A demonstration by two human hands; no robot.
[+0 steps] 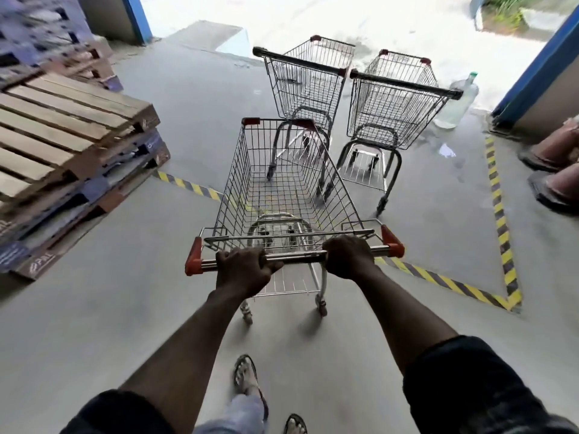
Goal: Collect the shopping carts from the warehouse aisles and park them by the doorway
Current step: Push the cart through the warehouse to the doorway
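While left hand (244,267), right hand (349,256) grip cart (282,186): parked carts (308,86) ahead, open floor (194,120) left.

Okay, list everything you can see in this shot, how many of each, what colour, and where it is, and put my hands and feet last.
Pushed cart: one, silver wire with red handle ends, centre, empty.
Parked carts: two, silver wire with red corners, side by side ahead near the doorway; the second is on the right.
Pallets: one stack, bare wood over blue, left.
Hazard tape: yellow and black, lines on the floor.
Bottle: one, clear with a green cap, right of the parked carts.
Cones: two, reddish, right edge.
Door frame: blue, both sides of the opening.
Left hand: grips the pushed cart's handle.
Right hand: grips the same handle.
Feet: two, in sandals, bottom.
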